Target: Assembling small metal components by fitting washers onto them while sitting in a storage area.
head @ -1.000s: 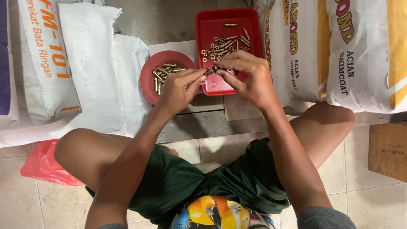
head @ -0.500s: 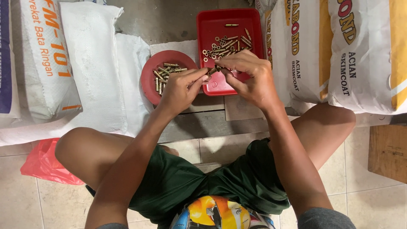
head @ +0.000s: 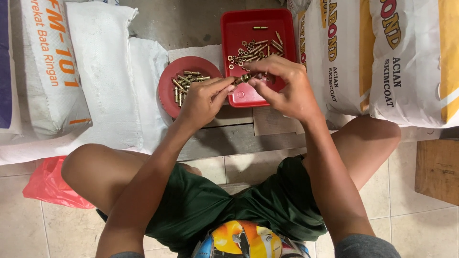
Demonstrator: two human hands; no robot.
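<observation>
My left hand [head: 204, 100] and my right hand [head: 283, 86] meet over the near edge of a red rectangular tray [head: 241, 98], both pinching one small brass-coloured bolt [head: 244, 78] between their fingertips. The tray holds several loose brass bolts and nuts [head: 253, 50] toward its far end. Left of it stands a round red dish [head: 167, 88] with a pile of similar bolts [head: 185, 83]. My left hand partly covers the dish's right rim.
Large white sacks lie on the left [head: 95, 76] and stand on the right [head: 382, 57]. The tray and dish rest on a low grey block [head: 239, 136] before my knees. A pink plastic bag [head: 45, 184] lies on the tiled floor, and a wooden block [head: 437, 169] sits at right.
Both hands have stayed over the tray's near edge. The fingers have shifted slightly around the bolt, with the fingertips now closer together.
</observation>
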